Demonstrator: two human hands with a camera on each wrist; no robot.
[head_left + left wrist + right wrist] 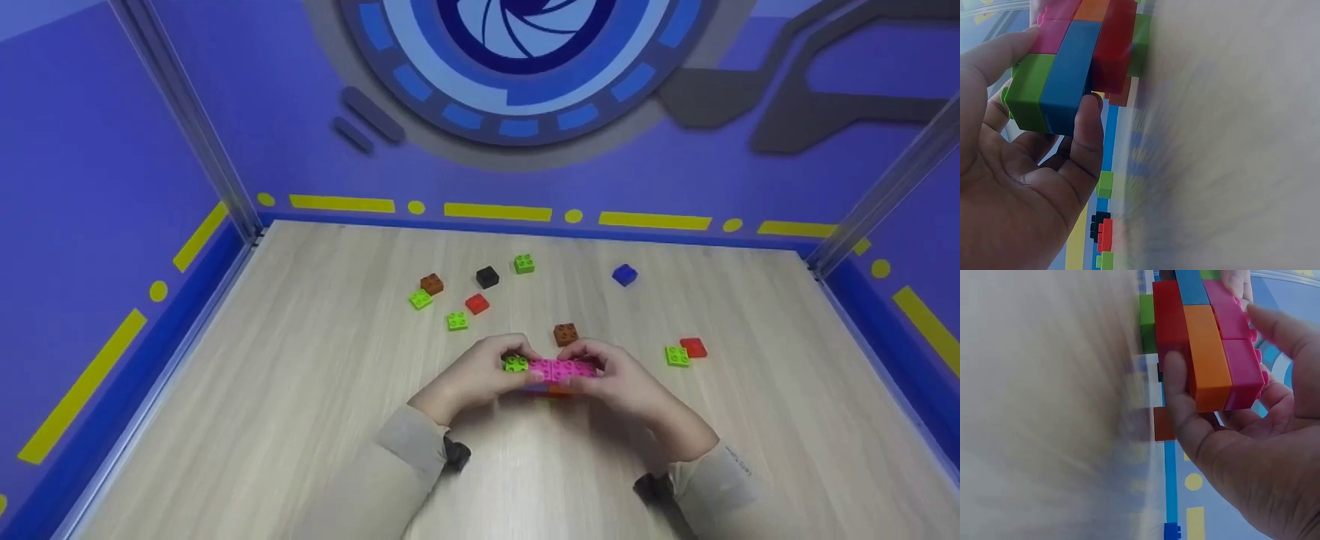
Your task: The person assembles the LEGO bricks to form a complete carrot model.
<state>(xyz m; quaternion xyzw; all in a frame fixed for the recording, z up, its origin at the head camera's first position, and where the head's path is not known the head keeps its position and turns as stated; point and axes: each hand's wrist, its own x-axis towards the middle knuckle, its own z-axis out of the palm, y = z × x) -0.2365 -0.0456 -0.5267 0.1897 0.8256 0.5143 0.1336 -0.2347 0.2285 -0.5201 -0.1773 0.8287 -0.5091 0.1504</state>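
wooden table | left hand and right hand both pinch brick stack | loose bricks behind

Block stack between hands; loose bricks scattered behind on table.

Even light; blurred wrist views

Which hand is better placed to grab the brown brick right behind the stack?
Right, probably. The brown brick lies just beyond the right hand; the left hand sits farther left.
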